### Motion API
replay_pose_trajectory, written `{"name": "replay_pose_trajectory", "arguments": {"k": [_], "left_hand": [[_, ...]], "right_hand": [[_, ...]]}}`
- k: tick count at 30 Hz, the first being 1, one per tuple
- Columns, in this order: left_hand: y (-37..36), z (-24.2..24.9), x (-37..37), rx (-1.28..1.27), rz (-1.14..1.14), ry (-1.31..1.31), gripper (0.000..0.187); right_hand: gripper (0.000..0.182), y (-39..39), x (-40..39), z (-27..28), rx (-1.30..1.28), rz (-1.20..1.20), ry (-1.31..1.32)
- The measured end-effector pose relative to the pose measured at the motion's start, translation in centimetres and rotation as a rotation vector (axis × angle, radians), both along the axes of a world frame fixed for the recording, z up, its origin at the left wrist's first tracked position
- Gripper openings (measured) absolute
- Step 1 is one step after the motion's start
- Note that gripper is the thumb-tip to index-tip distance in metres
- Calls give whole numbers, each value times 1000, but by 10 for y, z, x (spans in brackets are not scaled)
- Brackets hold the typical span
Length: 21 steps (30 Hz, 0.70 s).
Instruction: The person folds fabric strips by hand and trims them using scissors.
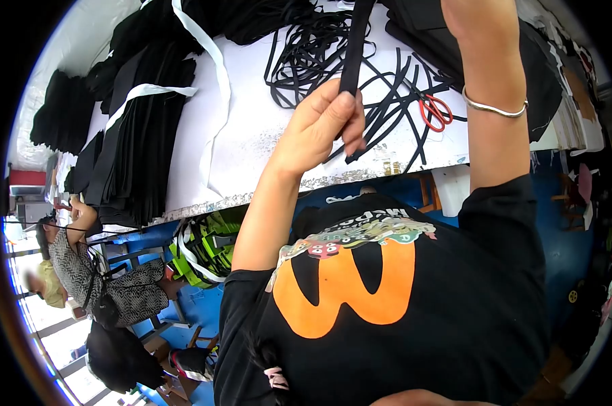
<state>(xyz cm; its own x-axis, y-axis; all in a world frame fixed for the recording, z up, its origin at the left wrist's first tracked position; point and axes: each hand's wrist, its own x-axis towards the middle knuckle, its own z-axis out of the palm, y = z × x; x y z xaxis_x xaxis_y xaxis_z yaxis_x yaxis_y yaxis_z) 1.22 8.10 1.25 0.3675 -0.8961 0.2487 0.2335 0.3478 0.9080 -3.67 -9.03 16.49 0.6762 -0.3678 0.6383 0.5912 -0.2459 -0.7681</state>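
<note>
My left hand [324,127] is closed, thumb over fingers, on a flat black strap [352,57] that runs up past the top edge of the view. Of my right hand [478,17], only the part near the wrist shows, high on the right; its fingers are cut off by the frame. Beyond my left hand lies a tangle of narrow black strips [306,57]. Loose cut strips [387,111] fan out to its right, beside red-handled scissors [435,112] lying on the table [252,128].
Stacks of black fabric pieces [140,142] cover the table's left side, with a white strip [215,61] alongside. More black fabric [434,47] lies at the upper right. A bundle with bright green parts [201,250] is below the table edge. Another person [93,264] is at the far left.
</note>
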Motion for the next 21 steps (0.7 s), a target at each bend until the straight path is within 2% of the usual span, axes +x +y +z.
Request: {"name": "replay_pose_trajectory", "arguments": {"k": [6,8,9,10,12,14,15,16,17,18,19,20,21], "left_hand": [[6,-10,2,101,-30,26,22],[4,-18,2,150,78,-139,26],[6,-17,4,146,61,-196,32],[3,-16,5,61,46,-245,50],[-8,-1,12,-53,102,-370,71],[-18,25,16,-167,171,-420,85],[-20,37,21,-218,118,-400,81],[-26,46,13,-299,162,-248,66],[-25,49,21,-324,73,-217,58],[-24,52,27,-348,-19,-186,51],[-25,52,17,-345,84,-137,44],[-26,43,23,-328,52,-199,41],[-26,36,22,-293,42,-202,41]], "right_hand": [[9,-7,1,6,-35,31,-139],[8,-3,-4,9,-20,70,-136],[8,-3,-3,8,-23,69,-141],[8,-1,-1,5,-19,80,-91],[8,7,1,1,-12,95,-36],[9,25,-4,0,-73,85,134],[10,34,-4,0,-102,27,222],[10,33,-11,3,-8,246,272],[10,33,-19,6,93,444,343],[10,34,-14,0,61,337,292],[10,36,-10,-6,30,225,247],[9,25,2,-17,-43,185,46],[8,18,5,-14,-51,207,-16]]}}
